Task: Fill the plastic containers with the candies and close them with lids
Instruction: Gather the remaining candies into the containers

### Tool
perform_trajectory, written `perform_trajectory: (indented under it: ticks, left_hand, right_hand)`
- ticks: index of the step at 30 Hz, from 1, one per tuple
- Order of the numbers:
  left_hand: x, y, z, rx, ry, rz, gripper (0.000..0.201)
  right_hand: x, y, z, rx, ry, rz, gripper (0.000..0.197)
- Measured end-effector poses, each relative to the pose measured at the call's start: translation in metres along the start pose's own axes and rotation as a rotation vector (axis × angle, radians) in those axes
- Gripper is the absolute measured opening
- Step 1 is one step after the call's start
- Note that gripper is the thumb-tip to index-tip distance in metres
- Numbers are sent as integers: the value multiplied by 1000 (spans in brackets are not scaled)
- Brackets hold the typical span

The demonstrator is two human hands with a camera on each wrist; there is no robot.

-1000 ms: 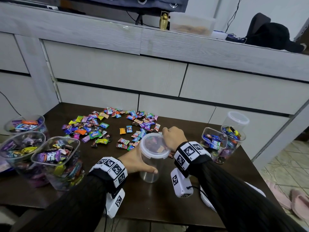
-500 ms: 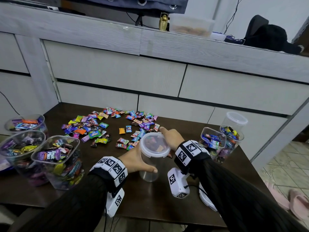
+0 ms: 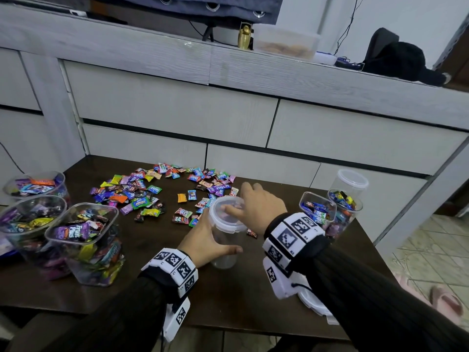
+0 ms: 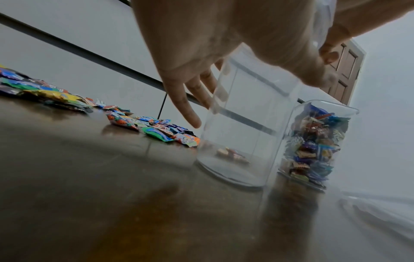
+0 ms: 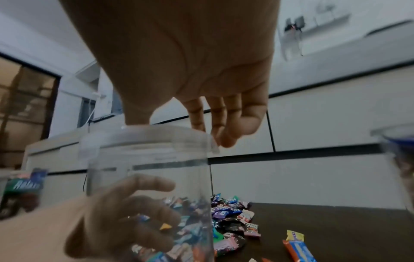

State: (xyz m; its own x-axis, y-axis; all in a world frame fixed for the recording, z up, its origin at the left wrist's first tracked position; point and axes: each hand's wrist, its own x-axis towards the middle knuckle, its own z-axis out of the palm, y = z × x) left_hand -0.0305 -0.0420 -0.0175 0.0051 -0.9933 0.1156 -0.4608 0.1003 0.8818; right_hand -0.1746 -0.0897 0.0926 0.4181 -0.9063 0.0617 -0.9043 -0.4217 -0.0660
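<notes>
My left hand (image 3: 208,241) grips an empty jar (image 3: 226,246) standing near the worktop's (image 3: 241,295) front; my right hand (image 3: 256,205) grasps its lid (image 3: 228,212), apparently lifting it. Filled, unlidded: three containers (image 3: 83,240) left, two (image 3: 317,209) right. Loose candies (image 3: 142,191) remain behind.

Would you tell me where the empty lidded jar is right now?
In the head view the jar stands near the table's front middle, gripped by the left hand, right hand on its lid.
</notes>
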Motion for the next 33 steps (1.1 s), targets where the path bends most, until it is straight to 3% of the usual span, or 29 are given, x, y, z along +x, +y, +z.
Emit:
perform_trajectory:
  ticks: [3,6,12,14,17,19,21,24,29,33]
  left_hand:
    - [-1,1,-11,54,-46,-14,121]
    - [1,7,-29,95,-91,-21,112]
    - [17,20,-40,-39,-242,-13,102]
    - [17,19,-36,-112,-238,-11,96]
    - [13,15,-25,-212,-144,-18,101]
    - [9,15,-16,-187,-44,5,109]
    - [8,16,-4,-141,81,11,107]
    - [10,19,10,-120,179,5,103]
    - [11,17,16,-272,148,-45,107]
    - [12,12,17,-288,127,-58,107]
  right_hand:
    - [2,8,-11,175,-132,-97,54]
    - [6,19,-18,202,-224,-261,50]
    - [13,19,-23,345,-390,-473,49]
    - [13,17,-20,432,-352,-408,47]
    - [10,17,-9,498,-103,-139,29]
    - [7,20,2,458,-7,49,32]
    - [3,22,15,465,-11,147,37]
    - [1,23,25,530,-4,200,42]
    - [5,23,29,610,17,210,36]
    - [1,22,38,928,143,259,28]
